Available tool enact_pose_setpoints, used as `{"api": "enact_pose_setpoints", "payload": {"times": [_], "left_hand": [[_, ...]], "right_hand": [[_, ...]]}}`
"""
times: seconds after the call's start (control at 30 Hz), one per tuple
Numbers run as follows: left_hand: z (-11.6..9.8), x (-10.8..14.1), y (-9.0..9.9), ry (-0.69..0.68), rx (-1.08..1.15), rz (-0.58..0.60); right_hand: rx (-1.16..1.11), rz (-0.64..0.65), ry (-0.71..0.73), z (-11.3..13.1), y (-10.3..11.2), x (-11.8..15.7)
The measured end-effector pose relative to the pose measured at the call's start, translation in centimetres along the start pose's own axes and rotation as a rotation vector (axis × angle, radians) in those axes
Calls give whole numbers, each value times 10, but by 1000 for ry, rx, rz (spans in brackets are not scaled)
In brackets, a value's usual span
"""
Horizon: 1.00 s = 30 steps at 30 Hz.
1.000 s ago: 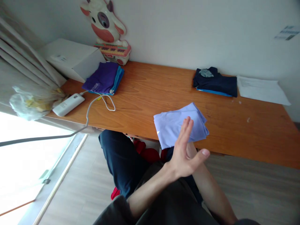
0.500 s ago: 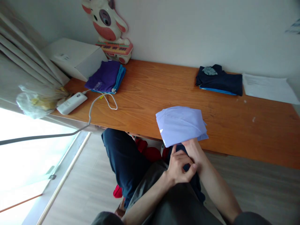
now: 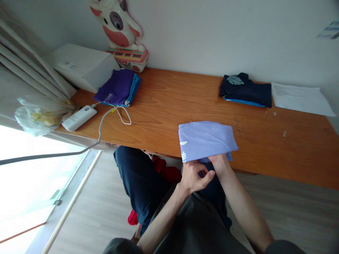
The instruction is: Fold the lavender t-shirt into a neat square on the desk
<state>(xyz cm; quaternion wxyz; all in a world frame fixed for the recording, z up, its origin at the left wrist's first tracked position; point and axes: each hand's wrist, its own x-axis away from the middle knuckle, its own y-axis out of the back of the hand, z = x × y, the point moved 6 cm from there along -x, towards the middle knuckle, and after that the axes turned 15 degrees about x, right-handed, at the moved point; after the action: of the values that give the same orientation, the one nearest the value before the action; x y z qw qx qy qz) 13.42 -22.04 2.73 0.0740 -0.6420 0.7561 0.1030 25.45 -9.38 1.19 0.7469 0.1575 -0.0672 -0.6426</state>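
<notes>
A folded lavender cloth [image 3: 208,140] with white print at its left corner lies at the front edge of the wooden table [image 3: 169,102], partly past it. My left hand [image 3: 194,176] is at the cloth's lower left corner, its fingertips hidden beneath the edge and its thumb apart. My right hand [image 3: 217,159] reaches under the cloth's lower right part, so its fingers are out of sight.
At the back right are a dark folded shirt [image 3: 246,91] and a white folded item [image 3: 300,98]. To the left are purple cloth [image 3: 116,86], a white box [image 3: 84,67], a cow toy [image 3: 119,31], a white device [image 3: 79,118] with a cable and a plastic bag [image 3: 39,116].
My left hand has moved up and left to the cloth's edge. The cloth has turned slightly and shifted right, and more white print shows at its left corner.
</notes>
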Motion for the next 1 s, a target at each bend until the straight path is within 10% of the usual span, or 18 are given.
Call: {"api": "enact_pose_setpoints", "payload": {"times": [0.4,0.63,0.87,1.0], "left_hand": [[12,-2,32,-111,569,-227],[11,0,41,-85,665,-346],[13,-1,37,-110,551,-261],[4,-8,53,-152,787,-517]], "right_hand": [[-63,78,-337,-31,104,31],[346,-87,-183,-32,118,29],[286,-158,-232,-52,123,35],[249,-213,-243,-50,123,39]]}}
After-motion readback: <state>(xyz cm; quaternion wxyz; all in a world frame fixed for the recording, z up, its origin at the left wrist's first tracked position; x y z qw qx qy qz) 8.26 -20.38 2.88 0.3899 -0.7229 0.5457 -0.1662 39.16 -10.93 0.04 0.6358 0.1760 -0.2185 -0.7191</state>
